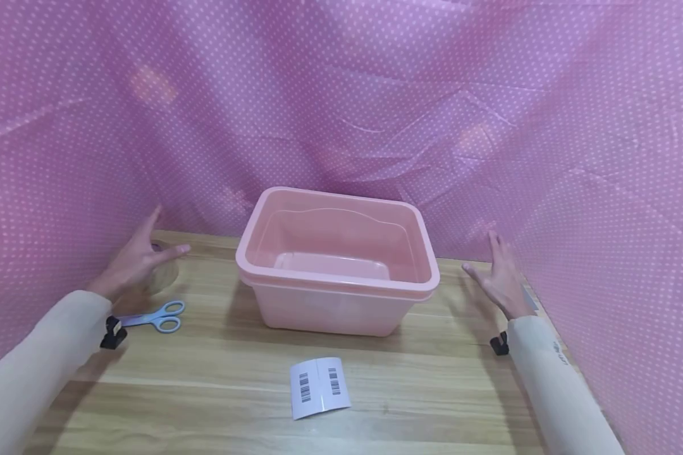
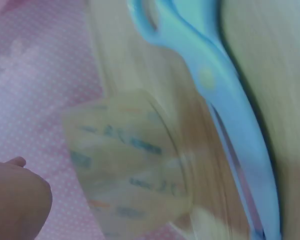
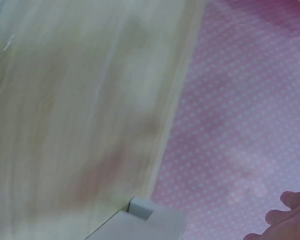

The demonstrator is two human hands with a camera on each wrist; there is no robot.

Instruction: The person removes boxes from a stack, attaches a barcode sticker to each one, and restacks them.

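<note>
Left hand [image 1: 129, 265]: nine o'clock from the upright pink bin [image 1: 330, 311], thumb and fingers spread wide, beside a tape roll [image 1: 167, 275]. Right hand [image 1: 501, 283]: three o'clock, thumb well apart from extended fingers. Pink bin's inner floor visible. Scissors [image 1: 152, 318] lie toward eight o'clock; barcode sheet [image 1: 321, 387] at six o'clock.

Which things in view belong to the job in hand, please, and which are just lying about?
Probably the job's:
pink bin, between the left hand and right hand
tape roll, beside the left hand
scissors, near it too
grey object, by the right hand

Seemingly lying about:
barcode paper, in front of the bin, away from both hands
</note>
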